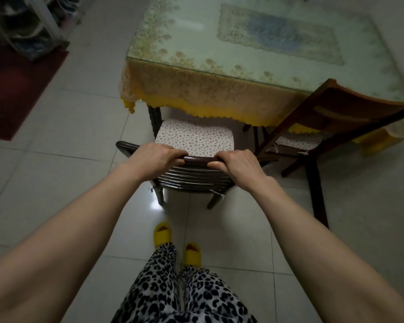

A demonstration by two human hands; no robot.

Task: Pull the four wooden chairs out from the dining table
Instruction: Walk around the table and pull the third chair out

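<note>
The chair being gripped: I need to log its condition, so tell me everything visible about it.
The chair looks like dark, glossy wood, with a curved top rail and horizontal back slats. A pale speckled seat cushion lies on it, tied on with white strings near the rear legs. It stands upright on the tiled floor, its seat front tucked under the yellow lace tablecloth. The left hand and right hand both grip the top rail.
</note>
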